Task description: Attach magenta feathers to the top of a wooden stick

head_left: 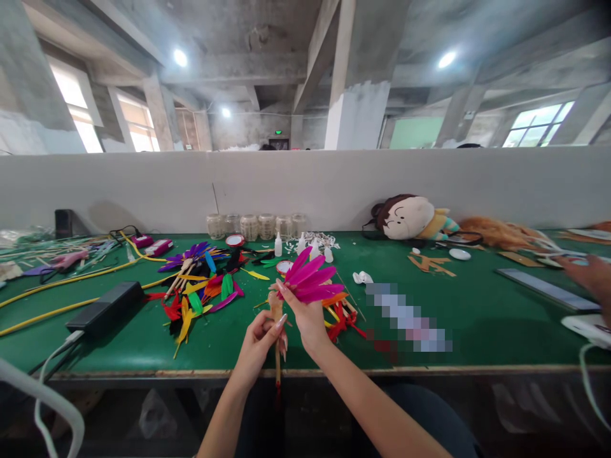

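Observation:
My left hand (259, 340) is closed around a pale wooden handle (275, 305) above the table's front edge. A red tassel (278, 393) hangs from the handle's lower end. My right hand (305, 315) pinches magenta feathers (311, 278) that fan out up and to the right, beside the handle's upper end. Whether their quills touch the handle is hidden by my fingers. Left of my hands lies a pile of loose feathers (191, 299) in red, yellow, green and orange. Behind it is a purple feather fan (188, 259) with a wooden handle. More red tassels (341, 321) lie just right of my right hand.
Small white squeeze bottles (278, 245) and several glass jars (249, 226) stand at the back of the green table (415, 305). A black power adapter (105, 308) lies left. Rightward are a doll (405, 217), a phone (547, 289) and another person's hand (589, 277).

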